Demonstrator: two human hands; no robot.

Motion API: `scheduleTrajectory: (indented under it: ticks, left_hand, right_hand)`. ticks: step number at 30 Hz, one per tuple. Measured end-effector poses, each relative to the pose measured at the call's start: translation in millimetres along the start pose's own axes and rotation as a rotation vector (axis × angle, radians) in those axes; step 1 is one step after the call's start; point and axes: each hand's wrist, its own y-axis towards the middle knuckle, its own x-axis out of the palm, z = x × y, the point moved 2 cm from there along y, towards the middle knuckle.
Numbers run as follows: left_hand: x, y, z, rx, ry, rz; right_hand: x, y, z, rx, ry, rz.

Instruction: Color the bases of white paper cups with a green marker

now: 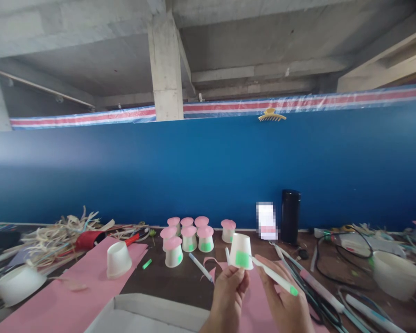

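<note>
My left hand (231, 291) pinches the rim of an upside-down white paper cup (241, 245), lifted above the table. A bright green patch (242, 259) is coloured on the cup's side. In my right hand (284, 296) is a white marker (275, 276) with a green end; its tip points at the cup's side, close to the patch. Whether the tip touches the paper I cannot tell. Beyond my hands stand several upturned cups (189, 241) topped with pink paper discs, some bearing green patches. A small green marker cap (147, 264) lies left of them.
Pink paper (62, 305) with a plain white cup (118, 260) lies left, beside a heap of paper strips (64, 237). A white box (152, 305) is in front. A black cylinder (290, 216) stands by the blue partition (208, 171). Cables (319, 296) and white bowls (397, 275) are right.
</note>
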Motion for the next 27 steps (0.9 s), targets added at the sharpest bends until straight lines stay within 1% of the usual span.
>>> scheduleTrajectory:
  ticks: [3,6,13,19,24,27]
  left_hand:
    - [0.8,-1.6,-0.4,-0.003,0.007,-0.001]
    - [2.5,-3.5,0.3,-0.002,0.011,-0.040]
    - [4.8,-5.8,0.6,-0.011,0.023,-0.093]
    - [2.7,-3.7,-0.9,-0.019,-0.002,-0.068]
    - [4.3,-4.9,-1.0,-0.035,0.005,-0.080]
    - [4.1,-5.0,-1.9,-0.030,-0.016,-0.065]
  right_hand:
    - [1.8,-1.2,-0.8,-0.005,0.009,-0.028]
    - [3.4,-2.5,-0.8,0.007,0.019,-0.047]
    - [4.2,-1.9,1.1,0.075,-0.006,-0.029]
    - [4.2,-0.3,-2.2,0.114,-0.015,-0.123]
    - [4.9,-2.5,1.6,0.134,-0.009,-0.060]
    - [5.5,-2.0,1.6,0.128,-0.028,-0.071]
